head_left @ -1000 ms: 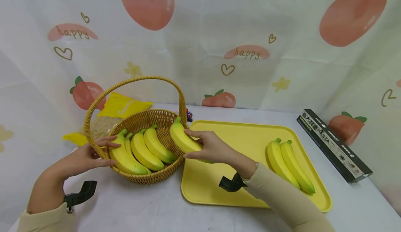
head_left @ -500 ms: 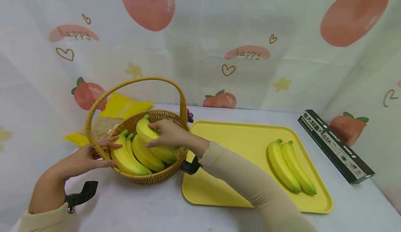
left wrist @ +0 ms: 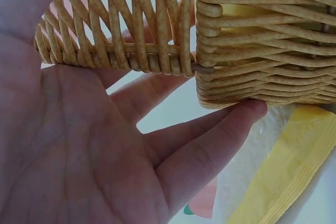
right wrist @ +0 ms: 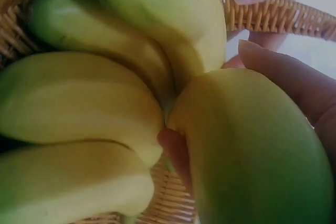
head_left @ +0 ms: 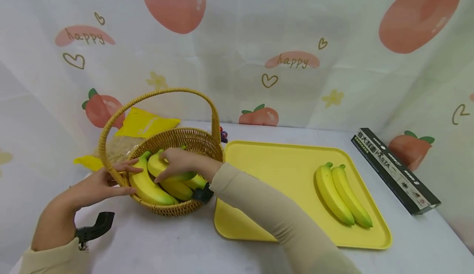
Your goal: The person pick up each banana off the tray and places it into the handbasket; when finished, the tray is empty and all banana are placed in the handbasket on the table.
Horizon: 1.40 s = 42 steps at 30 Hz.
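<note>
A wicker basket [head_left: 168,211] with a tall arched handle stands left of centre, several bananas [head_left: 146,185] lying in it. Inside its rim, my right hand [head_left: 181,163] grips a banana [right wrist: 252,145] between thumb and fingers, above the others. In the right wrist view this banana's near end is green and it touches the bananas beside it. My left hand [head_left: 96,187] holds the basket's left side where the handle meets the rim. The left wrist view shows the woven handle [left wrist: 126,30] between its thumb and fingers, with a fingertip against the basket wall [left wrist: 262,61].
Right of the basket is a yellow tray [head_left: 270,163] with two bananas [head_left: 342,193] at its right side. A black pasta box [head_left: 396,173] lies beyond it. Behind the basket are a yellow-and-clear bag [head_left: 148,124] and a small dark-red item [head_left: 224,135].
My right hand has carried the banana leftward from the basket's right rim and lowered it among the other bananas. My left hand has stayed on the basket.
</note>
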Each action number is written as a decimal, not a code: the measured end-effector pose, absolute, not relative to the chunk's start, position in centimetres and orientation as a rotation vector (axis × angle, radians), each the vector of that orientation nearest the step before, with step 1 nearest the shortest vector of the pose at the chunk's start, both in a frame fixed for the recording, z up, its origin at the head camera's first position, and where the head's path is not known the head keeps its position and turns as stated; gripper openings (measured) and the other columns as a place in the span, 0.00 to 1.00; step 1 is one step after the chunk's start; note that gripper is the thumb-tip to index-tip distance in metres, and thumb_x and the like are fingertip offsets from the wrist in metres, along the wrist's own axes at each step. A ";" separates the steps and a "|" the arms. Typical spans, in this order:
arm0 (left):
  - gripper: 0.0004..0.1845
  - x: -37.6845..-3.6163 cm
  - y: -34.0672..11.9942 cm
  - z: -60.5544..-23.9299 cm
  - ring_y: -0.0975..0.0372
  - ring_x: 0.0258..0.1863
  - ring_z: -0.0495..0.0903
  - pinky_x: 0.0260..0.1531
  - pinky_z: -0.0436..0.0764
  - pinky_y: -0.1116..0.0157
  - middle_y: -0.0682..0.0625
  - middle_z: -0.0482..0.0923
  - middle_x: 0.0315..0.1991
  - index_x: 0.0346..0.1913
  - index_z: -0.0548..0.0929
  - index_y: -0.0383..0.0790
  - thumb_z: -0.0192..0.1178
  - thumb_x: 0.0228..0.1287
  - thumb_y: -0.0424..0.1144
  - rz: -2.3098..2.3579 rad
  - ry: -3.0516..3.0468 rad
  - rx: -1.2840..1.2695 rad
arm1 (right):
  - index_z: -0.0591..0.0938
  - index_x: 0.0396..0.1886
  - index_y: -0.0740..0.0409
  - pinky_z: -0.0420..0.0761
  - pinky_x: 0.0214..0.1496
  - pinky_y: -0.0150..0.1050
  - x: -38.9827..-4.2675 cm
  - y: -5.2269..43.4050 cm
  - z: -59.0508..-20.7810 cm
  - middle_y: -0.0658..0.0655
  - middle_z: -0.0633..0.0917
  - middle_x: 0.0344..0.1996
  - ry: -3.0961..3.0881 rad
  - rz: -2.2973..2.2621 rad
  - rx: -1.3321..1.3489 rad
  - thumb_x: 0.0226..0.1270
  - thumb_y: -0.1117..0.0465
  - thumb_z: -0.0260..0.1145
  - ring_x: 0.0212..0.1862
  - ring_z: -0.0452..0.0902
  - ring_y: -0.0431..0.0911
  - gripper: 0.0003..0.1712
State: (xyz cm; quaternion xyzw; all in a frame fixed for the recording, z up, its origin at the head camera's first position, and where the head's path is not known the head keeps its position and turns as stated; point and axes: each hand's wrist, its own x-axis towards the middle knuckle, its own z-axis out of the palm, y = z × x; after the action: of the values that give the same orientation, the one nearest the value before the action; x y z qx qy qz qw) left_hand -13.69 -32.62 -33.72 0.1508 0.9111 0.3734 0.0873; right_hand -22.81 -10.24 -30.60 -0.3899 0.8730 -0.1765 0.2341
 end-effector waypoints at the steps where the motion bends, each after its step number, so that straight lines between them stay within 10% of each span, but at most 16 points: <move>1: 0.26 -13.7 -32.6 -33.7 0.93 0.50 0.54 0.43 0.72 0.79 0.36 0.55 0.69 0.61 0.73 0.44 0.63 0.59 0.40 1.110 2.715 0.446 | 0.70 0.62 0.58 0.71 0.48 0.24 -22.8 -10.4 -30.6 0.50 0.77 0.56 2.393 -0.459 -1.084 0.58 0.46 0.66 0.52 0.72 0.38 0.36; 7: 0.26 -13.8 -32.5 -33.6 0.93 0.50 0.54 0.44 0.71 0.79 0.38 0.55 0.70 0.61 0.73 0.45 0.63 0.59 0.41 1.098 2.721 0.437 | 0.73 0.57 0.59 0.67 0.33 0.26 -22.7 -10.8 -30.5 0.49 0.73 0.34 2.319 -0.415 -1.068 0.65 0.49 0.60 0.34 0.68 0.38 0.26; 14: 0.25 -13.7 -32.5 -33.7 0.94 0.50 0.53 0.43 0.71 0.79 0.36 0.56 0.69 0.59 0.75 0.43 0.64 0.58 0.40 1.117 2.724 0.457 | 0.63 0.69 0.57 0.69 0.41 0.24 -22.7 -10.6 -30.8 0.49 0.67 0.67 2.255 -0.526 -0.957 0.66 0.58 0.60 0.50 0.69 0.34 0.32; 21: 0.25 -13.6 -32.5 -33.7 0.95 0.50 0.52 0.43 0.71 0.79 0.36 0.56 0.69 0.59 0.75 0.43 0.64 0.58 0.40 1.113 2.732 0.456 | 0.59 0.70 0.57 0.70 0.25 0.28 -23.0 -9.9 -30.7 0.52 0.71 0.59 2.168 -0.628 -0.917 0.68 0.60 0.57 0.17 0.62 0.38 0.33; 25: 0.24 -13.7 -32.4 -33.6 0.95 0.50 0.52 0.44 0.71 0.80 0.36 0.56 0.69 0.59 0.75 0.43 0.64 0.58 0.40 1.121 2.725 0.460 | 0.59 0.71 0.56 0.75 0.48 0.29 -23.0 -8.8 -30.5 0.50 0.65 0.67 2.184 -0.672 -0.935 0.69 0.57 0.56 0.40 0.78 0.37 0.33; 28: 0.25 -13.6 -32.5 -33.6 0.94 0.50 0.53 0.44 0.70 0.80 0.37 0.56 0.69 0.59 0.75 0.43 0.64 0.58 0.40 1.122 2.722 0.457 | 0.57 0.72 0.54 0.64 0.66 0.32 -22.7 -7.5 -30.3 0.50 0.60 0.71 2.216 -0.698 -0.986 0.69 0.53 0.57 0.68 0.63 0.43 0.35; 42: 0.26 -13.6 -32.5 -33.7 0.93 0.50 0.54 0.43 0.71 0.79 0.37 0.56 0.69 0.60 0.74 0.43 0.64 0.58 0.40 1.127 2.720 0.423 | 0.56 0.72 0.53 0.62 0.69 0.45 -21.1 4.0 -30.9 0.53 0.58 0.72 2.135 -1.126 -0.968 0.65 0.54 0.61 0.72 0.55 0.48 0.39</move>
State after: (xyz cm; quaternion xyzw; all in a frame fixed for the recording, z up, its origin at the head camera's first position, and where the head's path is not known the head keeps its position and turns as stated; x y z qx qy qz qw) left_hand -13.63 -32.54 -33.69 0.1419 0.9113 0.3775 0.0834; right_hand -21.05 3.96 -30.95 -0.3587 0.7911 -0.4172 0.2671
